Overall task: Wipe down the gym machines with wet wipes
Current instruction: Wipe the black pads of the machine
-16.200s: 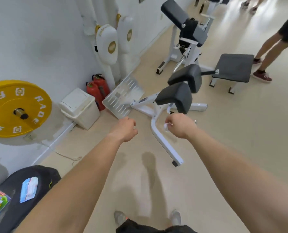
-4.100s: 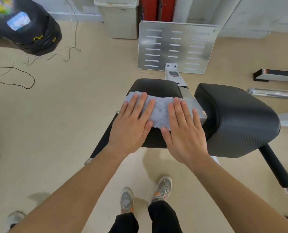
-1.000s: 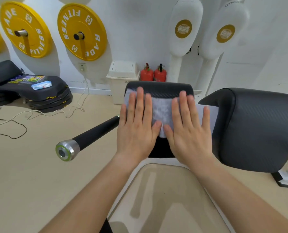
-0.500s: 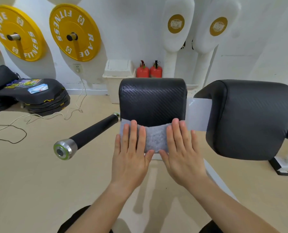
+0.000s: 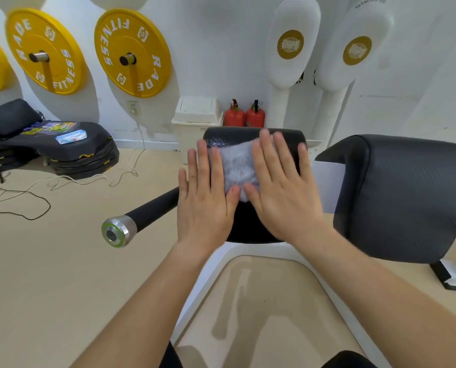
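Wipe [image 5: 237, 168] lies on black pad [image 5: 250, 224], white wall [image 5: 216, 49] behind.

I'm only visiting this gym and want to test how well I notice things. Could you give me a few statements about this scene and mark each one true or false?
1. The left hand and right hand press flat on a wet wipe on a black pad. True.
2. The wipe lies on the right-side pad. False: that pad has no wipe or hand on it.
3. Two red fire extinguishers stand at the wall. True.
4. The weight plates on the wall are blue. False: they are yellow.
5. The left hand grips the black bar. False: the bar sticks out free beside it.
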Available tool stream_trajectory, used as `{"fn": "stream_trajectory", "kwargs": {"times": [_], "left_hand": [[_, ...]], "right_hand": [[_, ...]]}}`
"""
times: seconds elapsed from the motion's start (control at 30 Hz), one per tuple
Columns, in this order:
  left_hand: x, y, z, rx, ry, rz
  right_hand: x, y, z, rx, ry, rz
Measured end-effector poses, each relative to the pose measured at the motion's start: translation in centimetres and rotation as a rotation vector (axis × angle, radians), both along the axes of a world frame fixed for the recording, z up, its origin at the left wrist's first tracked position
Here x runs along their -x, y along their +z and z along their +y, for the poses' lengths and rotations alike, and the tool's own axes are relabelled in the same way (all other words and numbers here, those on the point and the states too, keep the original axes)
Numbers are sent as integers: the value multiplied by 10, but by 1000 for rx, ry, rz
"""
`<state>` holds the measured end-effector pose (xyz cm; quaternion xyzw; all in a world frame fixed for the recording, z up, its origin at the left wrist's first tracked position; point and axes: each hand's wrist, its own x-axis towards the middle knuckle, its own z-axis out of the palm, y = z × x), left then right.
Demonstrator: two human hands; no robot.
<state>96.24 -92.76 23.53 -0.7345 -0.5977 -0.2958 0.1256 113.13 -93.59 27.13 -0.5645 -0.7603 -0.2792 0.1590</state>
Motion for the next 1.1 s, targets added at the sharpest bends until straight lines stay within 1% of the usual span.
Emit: {"fn": "stream_trajectory", "kwargs": {"times": [0.07,0.17,0.27,0.4,0.5,0.57,0.67,0.77,0.83,0.9,1.0,1.1], "left_hand": [[-1,-30,-21,1,16,67],[-2,-53,-36,-1,29,174],[-8,-36,-24,-35,-20,249],[-24,3,0,-59,-73,272],[-31,26,11,-44,-83,233],[-29,32,13,-35,-100,218],[-24,37,9,-51,-177,103],[-21,49,9,-152,-231,-36],[-21,57,13,-226,-233,-71],[-25,64,19,-243,-257,-109],[-39,76,24,-206,-302,-171],[-64,98,24,-25,-405,-291]], "right_hand": [[-7,-32,-22,-5,24,-25],[-24,-65,-43,-4,-26,-24],[-30,-62,-36,-1,-63,4],[-28,-30,-18,21,-102,134],[-32,-8,-7,83,-117,214],[-37,0,-6,125,-86,293],[-44,7,-18,122,-7,435],[-49,20,-26,101,38,626],[-49,32,-24,162,34,700],[-48,40,-22,257,42,751],[-49,49,-23,348,59,775],[-66,69,-32,386,11,944]]}}
